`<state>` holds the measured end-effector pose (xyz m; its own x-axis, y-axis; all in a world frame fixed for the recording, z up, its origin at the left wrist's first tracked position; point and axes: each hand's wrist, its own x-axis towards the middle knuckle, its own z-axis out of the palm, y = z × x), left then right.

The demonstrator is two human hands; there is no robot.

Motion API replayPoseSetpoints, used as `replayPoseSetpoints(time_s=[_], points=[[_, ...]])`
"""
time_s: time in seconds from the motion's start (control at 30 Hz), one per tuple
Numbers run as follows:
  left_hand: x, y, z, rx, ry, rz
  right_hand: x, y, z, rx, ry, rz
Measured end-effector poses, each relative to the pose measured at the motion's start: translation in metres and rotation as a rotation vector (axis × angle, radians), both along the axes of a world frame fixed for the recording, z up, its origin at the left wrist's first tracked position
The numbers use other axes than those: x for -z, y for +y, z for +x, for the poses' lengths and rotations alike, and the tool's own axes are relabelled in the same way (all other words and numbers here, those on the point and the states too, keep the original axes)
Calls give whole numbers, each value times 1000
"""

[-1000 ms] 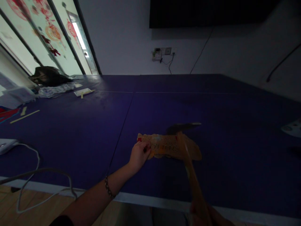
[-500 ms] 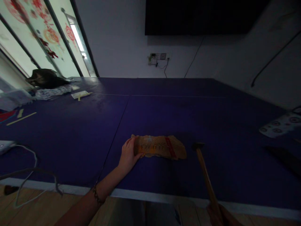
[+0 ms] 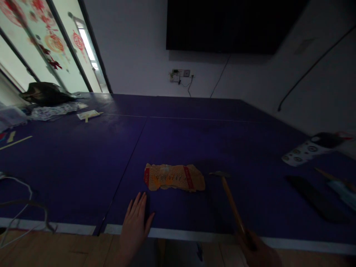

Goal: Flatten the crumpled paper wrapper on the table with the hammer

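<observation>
A flat tan piece [image 3: 169,178] with red bands and printed marks, uneven at its edges, lies on the purple table [image 3: 178,141]. Just below its left end, my left hand [image 3: 136,218] rests by the table's front edge, fingers stretched out, holding nothing and apart from the piece. My right hand [image 3: 257,248], at the lower right, is wrapped round the wooden handle of a hammer [image 3: 233,202]. The hammer's metal head is right of the tan piece, not touching it.
On the right are a patterned white case [image 3: 297,155], a dark flat object [image 3: 314,198] and a light blue item [image 3: 343,193]. Far left stand a black bag [image 3: 48,93], papers [image 3: 54,110] and a clear box [image 3: 11,116]. Cables [image 3: 27,189] hang over the front-left edge.
My left hand has let go of the tan piece and drawn back toward the front edge, its fingers now spread. The view has shifted to the right; the hammer is still in my right hand.
</observation>
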<state>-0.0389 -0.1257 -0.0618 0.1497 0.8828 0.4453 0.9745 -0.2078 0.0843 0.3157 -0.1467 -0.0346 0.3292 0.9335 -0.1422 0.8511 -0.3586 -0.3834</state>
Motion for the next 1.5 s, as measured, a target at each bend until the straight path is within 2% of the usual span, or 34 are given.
replayPoseSetpoints(time_s=[0.13, 0.3, 0.57, 0.83, 1.37, 1.5], points=[[1, 0, -2, 7, -5, 53, -10, 26, 21, 40, -68, 30], [6, 1, -7, 53, 50, 109, -20, 60, 47, 29, -120, -44], [16, 4, -20, 104, 107, 101, -19, 95, 67, 49, -201, -115], [27, 4, -26, 105, 153, 110, -18, 116, 71, 3, -208, -132], [21, 1, -17, 49, 162, 101, -22, 132, 74, -20, -179, -196], [17, 0, -17, 86, 171, 134, -18, 137, 76, -17, -208, -191]])
